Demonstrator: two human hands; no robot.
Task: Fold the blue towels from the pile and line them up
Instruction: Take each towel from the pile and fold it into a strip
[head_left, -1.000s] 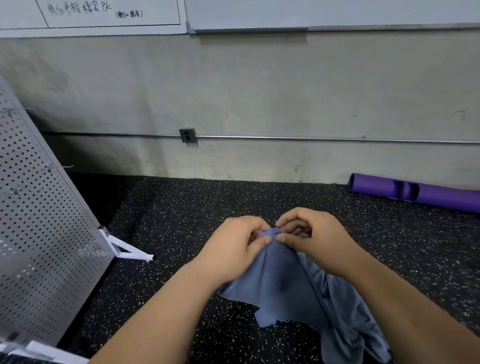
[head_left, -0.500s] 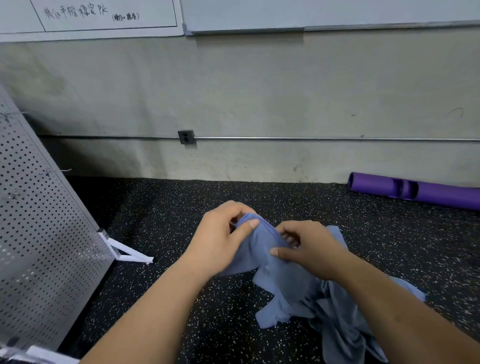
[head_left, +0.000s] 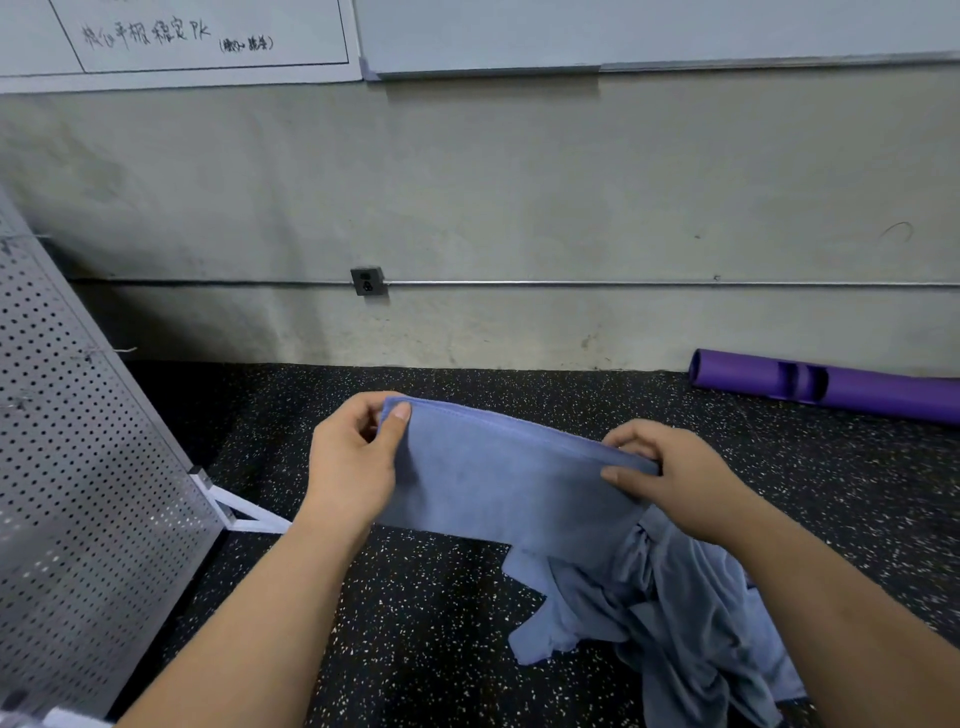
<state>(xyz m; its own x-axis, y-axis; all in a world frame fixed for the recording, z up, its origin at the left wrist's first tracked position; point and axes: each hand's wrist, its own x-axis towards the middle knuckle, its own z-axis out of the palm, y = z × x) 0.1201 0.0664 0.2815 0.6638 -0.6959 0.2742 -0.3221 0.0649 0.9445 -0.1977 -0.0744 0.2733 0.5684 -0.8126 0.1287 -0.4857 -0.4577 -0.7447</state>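
In the head view, the blue towel (head_left: 498, 483) hangs spread between both hands, lifted above and to the left of the pile (head_left: 675, 623) of crumpled blue cloth on the speckled floor (head_left: 415, 623). Its lower right part runs down toward the pile, and I cannot tell whether it has come free of it. The left hand (head_left: 358, 467) pinches the corner farthest from the pile, thumb on the near face and fingers curled behind. The right hand (head_left: 675, 478) grips the same hemmed edge directly above the pile, thumb in front and fingers wrapped behind, so the hem is taut between them. The cloth looks light, soft and quite limp: it will sag wherever it is not held, and it has no stiffness to help a fold. Its matte nap should not slip, and it seems in no way fragile. The stitched hem at the corners is probably the best hold, being thicker and straight. A purple tube (head_left: 857, 389) lies beyond the pile by the wall, and a perforated panel (head_left: 78, 493) leans well to the pile's left.
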